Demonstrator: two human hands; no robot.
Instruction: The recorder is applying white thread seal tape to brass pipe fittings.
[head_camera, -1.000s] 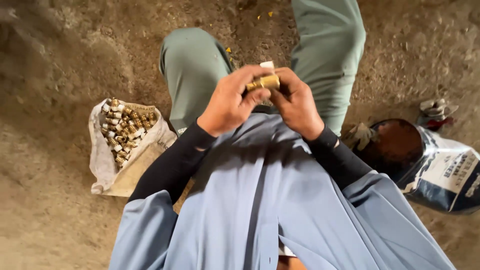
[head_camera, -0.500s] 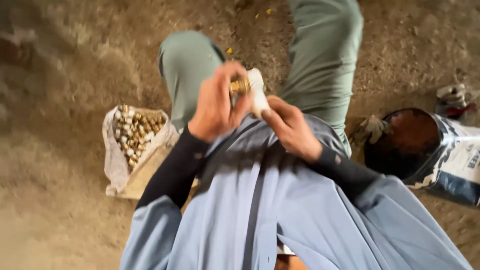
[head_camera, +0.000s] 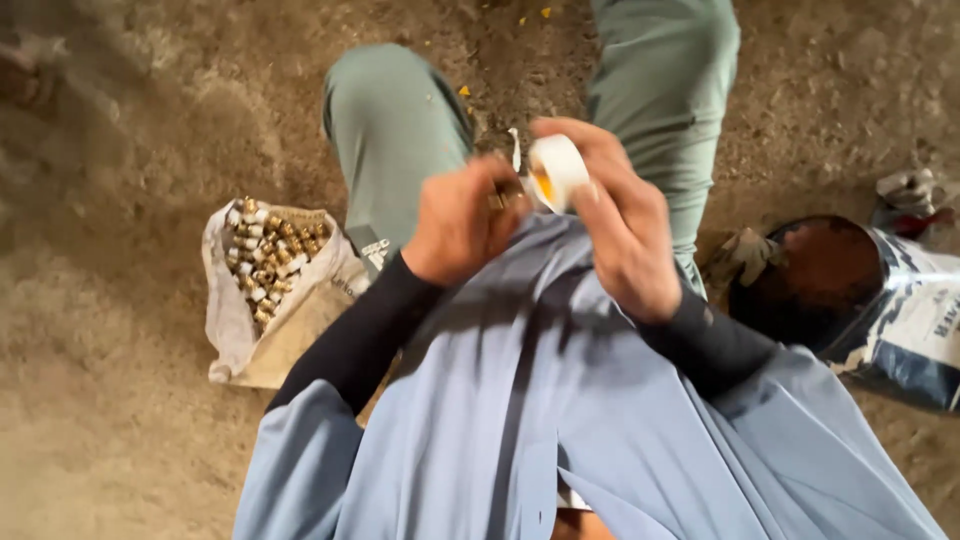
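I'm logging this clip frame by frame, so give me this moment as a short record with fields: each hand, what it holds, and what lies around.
left hand: closed on a small brass fitting
right hand: holds a white tape roll, strip end loose
left side: open sack of brass fittings on the dirt floor
right side: dark bag, crumpled glove
posture: seated, knees apart

Single head-worn view; looking steeply down over chest and knees; close on left hand (head_camera: 462, 222) and right hand (head_camera: 618, 225); dirt floor (head_camera: 110, 400) beyond; sack of fittings (head_camera: 268, 285) left; open bag (head_camera: 860, 300) right.
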